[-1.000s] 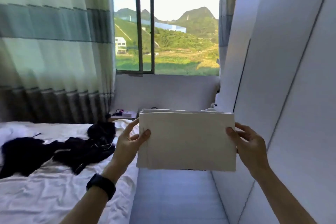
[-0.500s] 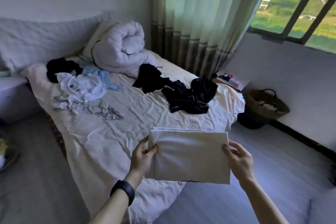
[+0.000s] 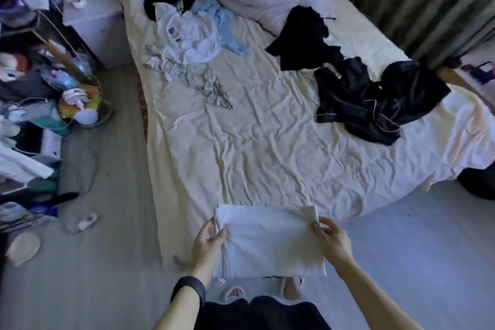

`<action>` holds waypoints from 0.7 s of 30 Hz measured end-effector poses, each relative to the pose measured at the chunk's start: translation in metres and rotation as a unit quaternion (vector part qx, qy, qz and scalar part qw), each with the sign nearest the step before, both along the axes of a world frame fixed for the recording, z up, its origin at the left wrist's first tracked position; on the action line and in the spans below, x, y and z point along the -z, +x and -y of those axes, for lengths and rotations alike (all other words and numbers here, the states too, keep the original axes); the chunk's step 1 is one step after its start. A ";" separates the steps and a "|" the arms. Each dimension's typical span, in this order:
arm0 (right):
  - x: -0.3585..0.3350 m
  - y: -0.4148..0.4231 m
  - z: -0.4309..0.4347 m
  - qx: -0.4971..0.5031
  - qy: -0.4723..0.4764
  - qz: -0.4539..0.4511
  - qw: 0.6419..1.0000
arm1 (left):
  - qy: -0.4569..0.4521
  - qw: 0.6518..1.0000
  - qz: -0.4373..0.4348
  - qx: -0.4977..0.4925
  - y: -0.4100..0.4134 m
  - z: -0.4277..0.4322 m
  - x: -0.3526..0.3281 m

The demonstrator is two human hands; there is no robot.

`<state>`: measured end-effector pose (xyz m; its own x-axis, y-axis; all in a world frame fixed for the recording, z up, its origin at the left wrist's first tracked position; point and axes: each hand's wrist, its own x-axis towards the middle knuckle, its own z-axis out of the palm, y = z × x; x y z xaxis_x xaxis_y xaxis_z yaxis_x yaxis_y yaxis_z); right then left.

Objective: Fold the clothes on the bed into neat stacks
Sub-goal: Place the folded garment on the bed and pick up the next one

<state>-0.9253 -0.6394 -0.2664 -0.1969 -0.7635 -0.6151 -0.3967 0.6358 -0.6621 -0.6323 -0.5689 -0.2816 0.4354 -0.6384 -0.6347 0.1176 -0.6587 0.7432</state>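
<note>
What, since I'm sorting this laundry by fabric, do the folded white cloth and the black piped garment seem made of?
The folded white cloth looks like matte woven cotton: flat, crisp folds, no shine. The black piped garment looks satiny, perhaps silk or polyester: faint sheen on limp, slumped folds; the fibre itself is unclear.

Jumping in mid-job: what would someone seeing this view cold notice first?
First, the folded white cloth, held at its two ends by the left hand and right hand over the near edge of the bed. Next, the black clothes heaped unfolded on the bed's right side, and a white and pale blue pile at its far left.
</note>
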 end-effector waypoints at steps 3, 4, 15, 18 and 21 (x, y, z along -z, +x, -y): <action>0.032 -0.012 0.039 -0.034 0.038 -0.003 0.999 | 0.052 0.998 -0.008 -0.047 -0.023 0.012 0.019; 0.042 -0.014 0.053 -0.053 0.045 -0.005 0.998 | 0.058 0.996 -0.012 -0.059 -0.028 0.018 0.026; 0.174 0.013 0.191 -0.225 0.006 -0.093 0.970 | 0.112 0.987 0.062 -0.094 -0.015 0.115 0.146; 0.215 0.027 0.210 -0.276 0.035 -0.124 0.953 | 0.121 0.987 0.088 -0.061 0.000 0.132 0.186; 0.242 0.031 0.214 -0.293 0.021 -0.161 0.942 | 0.128 0.983 0.126 -0.044 0.003 0.135 0.213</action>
<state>-0.8943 -0.8539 -0.5083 0.0685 -0.7759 -0.6271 -0.8638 0.2684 -0.4265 -0.6293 -0.7041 -0.4944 0.6459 -0.4256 -0.6338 0.0146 -0.8232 0.5676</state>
